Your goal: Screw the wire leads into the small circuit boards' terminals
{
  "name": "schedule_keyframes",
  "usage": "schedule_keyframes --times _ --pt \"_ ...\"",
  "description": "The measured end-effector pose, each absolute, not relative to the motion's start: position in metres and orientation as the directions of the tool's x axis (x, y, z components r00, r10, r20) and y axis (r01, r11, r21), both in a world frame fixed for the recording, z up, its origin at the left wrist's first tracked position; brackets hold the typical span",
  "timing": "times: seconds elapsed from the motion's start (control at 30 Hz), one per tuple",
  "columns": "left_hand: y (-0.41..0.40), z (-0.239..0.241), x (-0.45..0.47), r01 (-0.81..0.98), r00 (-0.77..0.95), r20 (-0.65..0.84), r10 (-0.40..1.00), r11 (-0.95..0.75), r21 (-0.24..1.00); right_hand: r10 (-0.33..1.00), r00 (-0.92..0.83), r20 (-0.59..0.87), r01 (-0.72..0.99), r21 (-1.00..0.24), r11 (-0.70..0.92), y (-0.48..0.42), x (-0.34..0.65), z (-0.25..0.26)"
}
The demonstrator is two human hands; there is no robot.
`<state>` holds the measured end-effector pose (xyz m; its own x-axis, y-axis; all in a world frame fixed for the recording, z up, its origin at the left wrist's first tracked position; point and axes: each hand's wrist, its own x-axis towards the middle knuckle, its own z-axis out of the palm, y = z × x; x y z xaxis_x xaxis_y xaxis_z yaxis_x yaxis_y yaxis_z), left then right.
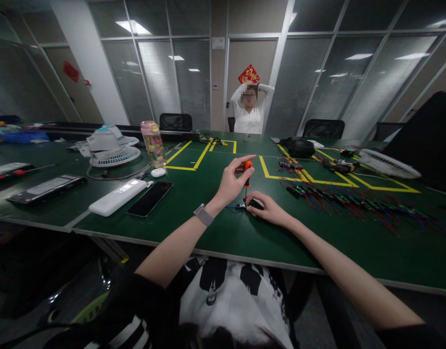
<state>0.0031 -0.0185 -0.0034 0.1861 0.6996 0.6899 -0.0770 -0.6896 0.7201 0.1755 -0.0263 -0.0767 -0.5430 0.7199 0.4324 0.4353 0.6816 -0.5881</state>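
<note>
My left hand (233, 179), with a watch (203, 214) on its wrist, is closed around the orange handle of a screwdriver (248, 170). The screwdriver stands upright, its shaft pointing down at a small part (240, 206) on the green table. A blue wire runs out from the left of that part. Lying low on the tabletop, my right hand (265, 209) has its thumb and fingers pinched at the part's right side, near the screwdriver's tip. The fingers cover some of the part, and its kind is too small to make out.
On the green table (208, 232), a black phone (150, 198), a white power bank (117, 197) and a pink-lidded bottle (153, 145) stand left. Several wired circuit boards (353, 201) spread right, near yellow tape outlines. A person in white (249, 118) sits opposite, arms raised.
</note>
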Motion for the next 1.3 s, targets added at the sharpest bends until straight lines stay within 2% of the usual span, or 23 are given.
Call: schedule_keyframes --times 0.1,0.27,0.4,0.57,0.77,0.9,0.97,1.13,1.3 --pt "-0.0192 -0.0021 0.002 -0.029 0.18 0.703 0.688 -0.711 0.703 0.714 -0.548 0.435 0.434 -0.582 0.688 -0.0258 0.1759 -0.0772" --pt "-0.0203 -0.0016 0.0013 -0.069 0.253 0.695 0.673 -0.704 0.707 0.706 -0.553 0.443 0.433 -0.571 0.697 -0.0255 0.1755 -0.0776" --pt "-0.0212 -0.0036 0.0024 0.028 0.21 0.743 0.636 -0.763 0.646 0.709 -0.543 0.45 0.449 -0.558 0.698 -0.0267 0.1746 -0.0765" --pt "-0.021 -0.0042 0.0038 -0.1 0.296 0.704 0.646 -0.712 0.695 0.7 -0.552 0.454 0.454 -0.541 0.708 -0.0275 0.1739 -0.0751" --pt "-0.0197 -0.0033 0.0027 0.057 0.151 0.748 0.647 -0.761 0.647 0.703 -0.55 0.451 0.456 -0.544 0.705 -0.0279 0.1731 -0.0741" --pt "-0.0206 -0.0003 0.0016 -0.058 0.255 0.698 0.669 -0.71 0.701 0.707 -0.554 0.439 0.455 -0.552 0.699 -0.0273 0.1739 -0.0745" --pt "-0.0208 -0.0002 0.0015 -0.067 0.252 0.692 0.676 -0.701 0.71 0.708 -0.554 0.439 0.456 -0.551 0.699 -0.027 0.1743 -0.0747" --pt "-0.0197 -0.0028 0.0018 0.094 0.141 0.758 0.637 -0.771 0.63 0.711 -0.551 0.437 0.462 -0.55 0.696 -0.0272 0.1742 -0.0742" --pt "-0.0195 -0.0037 0.0032 -0.054 0.232 0.698 0.678 -0.707 0.705 0.714 -0.555 0.428 0.466 -0.55 0.692 -0.0273 0.174 -0.0738"
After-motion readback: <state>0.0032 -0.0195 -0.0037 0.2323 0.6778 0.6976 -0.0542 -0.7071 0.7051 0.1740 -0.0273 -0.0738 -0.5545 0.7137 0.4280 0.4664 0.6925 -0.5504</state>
